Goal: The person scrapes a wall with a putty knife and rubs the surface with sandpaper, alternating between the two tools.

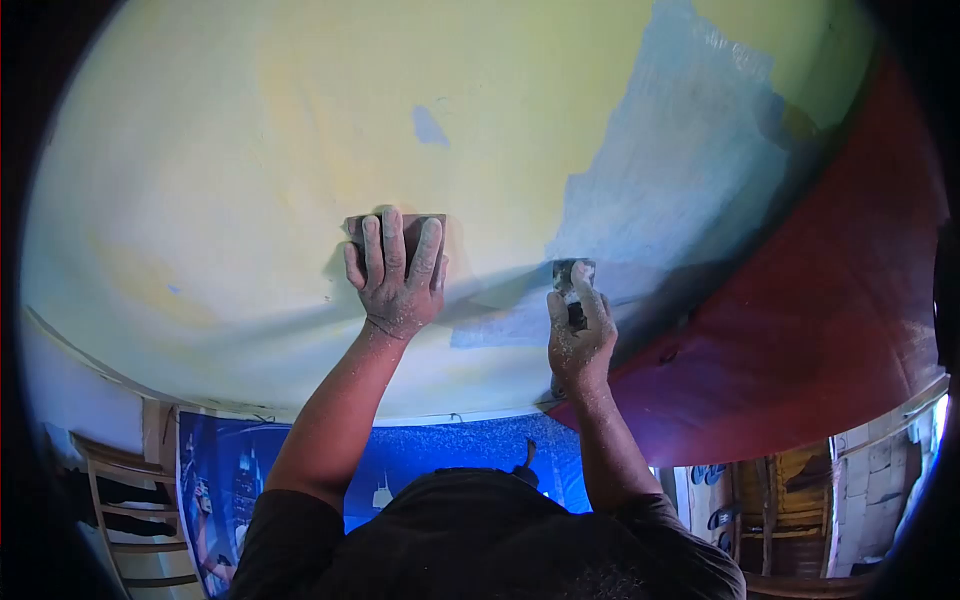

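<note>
My left hand, coated in pale dust, presses a dark reddish-brown piece of sandpaper flat against the pale yellow surface overhead. Its fingers lie over the sheet, and the sheet's edges show beyond them. To the right, my right hand is closed around a small dark scraper with white dust on it. The scraper's top edge is at the bluish-grey patch. Fingers hide part of the scraper, so its exact shape cannot be made out.
A dark red area borders the yellow surface at right. Below hangs a blue printed banner. Wooden slats stand at lower left. Several sandals and a wooden structure show at lower right. A smaller bluish patch lies above my left hand.
</note>
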The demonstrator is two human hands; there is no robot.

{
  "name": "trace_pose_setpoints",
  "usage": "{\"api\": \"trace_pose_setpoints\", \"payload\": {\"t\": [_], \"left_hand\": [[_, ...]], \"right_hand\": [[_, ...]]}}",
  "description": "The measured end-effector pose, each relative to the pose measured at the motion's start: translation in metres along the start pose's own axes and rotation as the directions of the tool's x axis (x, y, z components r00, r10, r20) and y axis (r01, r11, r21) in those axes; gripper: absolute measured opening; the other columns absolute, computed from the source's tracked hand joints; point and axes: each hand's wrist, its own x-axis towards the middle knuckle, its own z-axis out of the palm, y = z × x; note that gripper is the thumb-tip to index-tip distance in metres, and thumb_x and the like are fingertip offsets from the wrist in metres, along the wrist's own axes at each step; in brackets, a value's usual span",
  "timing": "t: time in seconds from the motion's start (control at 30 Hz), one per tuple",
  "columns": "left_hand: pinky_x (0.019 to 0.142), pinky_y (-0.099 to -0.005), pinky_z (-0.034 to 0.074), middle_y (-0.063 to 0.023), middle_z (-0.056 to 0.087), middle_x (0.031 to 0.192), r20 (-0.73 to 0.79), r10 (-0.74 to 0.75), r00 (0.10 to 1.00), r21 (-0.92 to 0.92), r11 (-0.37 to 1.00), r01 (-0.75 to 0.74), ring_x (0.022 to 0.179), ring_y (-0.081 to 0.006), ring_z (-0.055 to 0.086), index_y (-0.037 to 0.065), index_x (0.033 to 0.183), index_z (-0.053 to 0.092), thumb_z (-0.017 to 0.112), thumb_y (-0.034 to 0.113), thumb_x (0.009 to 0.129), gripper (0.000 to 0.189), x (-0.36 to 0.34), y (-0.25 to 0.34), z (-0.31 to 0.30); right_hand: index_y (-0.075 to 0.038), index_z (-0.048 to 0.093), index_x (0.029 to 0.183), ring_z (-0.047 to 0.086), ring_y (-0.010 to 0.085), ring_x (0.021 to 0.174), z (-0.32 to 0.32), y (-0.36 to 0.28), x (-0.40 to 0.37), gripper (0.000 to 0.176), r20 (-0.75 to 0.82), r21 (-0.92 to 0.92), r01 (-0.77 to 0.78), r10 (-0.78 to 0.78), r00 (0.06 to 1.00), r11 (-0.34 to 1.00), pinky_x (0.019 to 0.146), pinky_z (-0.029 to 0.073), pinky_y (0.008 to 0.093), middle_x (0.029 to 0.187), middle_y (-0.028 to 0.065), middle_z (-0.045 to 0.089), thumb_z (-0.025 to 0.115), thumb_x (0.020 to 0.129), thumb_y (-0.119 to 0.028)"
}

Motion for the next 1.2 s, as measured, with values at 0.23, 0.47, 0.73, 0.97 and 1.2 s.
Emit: {"api": "trace_pose_setpoints", "payload": {"t": [0.23, 0.47, 0.73, 0.97, 1.2], "left_hand": [[0.132, -0.0672, 0.011, -0.0307, 0.041, 0.173, 0.000, 0.003, 1.000, -0.041, 0.999, -0.003, 0.164, -0.0506, 0.031, 0.018, 0.159, 0.061, 0.049, 0.042, 0.114, 0.052, -0.002, -0.004, 0.003], [0.131, -0.0677, 0.010, -0.0317, 0.041, 0.172, -0.014, 0.003, 1.000, -0.057, 0.998, -0.004, 0.163, -0.0518, 0.032, 0.018, 0.160, 0.060, 0.052, 0.038, 0.112, 0.052, 0.000, -0.005, -0.002], [0.132, -0.0665, 0.009, -0.0317, 0.042, 0.171, -0.012, 0.005, 1.000, -0.067, 0.998, -0.005, 0.163, -0.0513, 0.032, 0.019, 0.159, 0.060, 0.054, 0.037, 0.111, 0.052, -0.001, -0.005, -0.004], [0.132, -0.0665, 0.010, -0.0314, 0.042, 0.172, -0.003, 0.005, 1.000, -0.017, 1.000, -0.005, 0.163, -0.0509, 0.031, 0.019, 0.160, 0.060, 0.051, 0.039, 0.113, 0.052, 0.001, -0.007, 0.003], [0.132, -0.0670, 0.011, -0.0311, 0.041, 0.172, -0.005, 0.000, 1.000, -0.015, 1.000, 0.000, 0.163, -0.0505, 0.032, 0.019, 0.159, 0.061, 0.051, 0.039, 0.113, 0.051, 0.003, -0.008, 0.003]], "right_hand": [[0.000, 0.067, 0.149, 0.075, 0.0350, 0.106, 0.007, 0.003, -0.001, 0.051, -0.003, 0.029, -0.031, 0.031, 1.000, 0.999, 0.092, 0.061, 0.0423, 0.120, 0.0280, 0.074, 0.078, 0.100, -0.004], [0.000, 0.067, 0.150, 0.076, 0.0322, 0.103, 0.014, 0.007, -0.003, 0.052, -0.055, -0.010, 0.058, -0.059, 0.997, 0.998, 0.090, 0.061, 0.0401, 0.115, 0.0255, 0.075, 0.079, 0.099, -0.003], [-0.003, 0.068, 0.150, 0.075, 0.0250, 0.092, 0.010, -0.011, 0.001, 0.052, -0.015, 0.029, -0.095, 0.095, 0.995, 0.995, 0.082, 0.060, 0.0361, 0.109, 0.0218, 0.073, 0.080, 0.100, -0.006], [-0.003, 0.067, 0.151, 0.073, 0.0237, 0.090, 0.017, 0.005, -0.003, 0.053, -0.021, 0.033, -0.028, 0.029, 0.999, 0.999, 0.081, 0.059, 0.0361, 0.108, 0.0214, 0.073, 0.080, 0.100, -0.005], [-0.001, 0.067, 0.151, 0.072, 0.0228, 0.089, 0.019, 0.003, 0.003, 0.053, -0.048, 0.029, 0.014, -0.013, 0.999, 0.999, 0.080, 0.059, 0.0360, 0.106, 0.0204, 0.073, 0.080, 0.099, -0.004]]}}
